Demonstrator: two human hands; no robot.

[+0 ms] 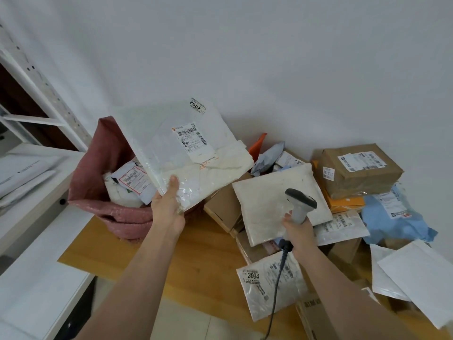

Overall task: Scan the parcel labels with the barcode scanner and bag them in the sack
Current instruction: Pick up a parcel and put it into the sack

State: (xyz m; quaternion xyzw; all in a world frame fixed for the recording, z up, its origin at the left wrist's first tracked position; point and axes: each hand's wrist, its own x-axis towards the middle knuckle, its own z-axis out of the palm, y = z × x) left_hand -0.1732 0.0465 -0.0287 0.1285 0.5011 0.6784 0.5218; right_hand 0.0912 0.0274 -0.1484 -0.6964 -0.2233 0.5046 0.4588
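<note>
White plastic mailer parcel (186, 153) with barcode label held tilted above the pink woven sack (107, 187), at 10 o'clock. Left hand (169, 204) pinches its lower edge, thumb on top. Right hand (297, 229) grips the grey barcode scanner (300, 202), fingers curled round the handle, at 3 o'clock over the parcel pile (343, 192).

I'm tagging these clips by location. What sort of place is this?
Probably a small parcel sorting or mailroom corner: a heap of labelled parcels by the wall, a red sack partly filled, and a barcode scanner in the right hand.
</note>
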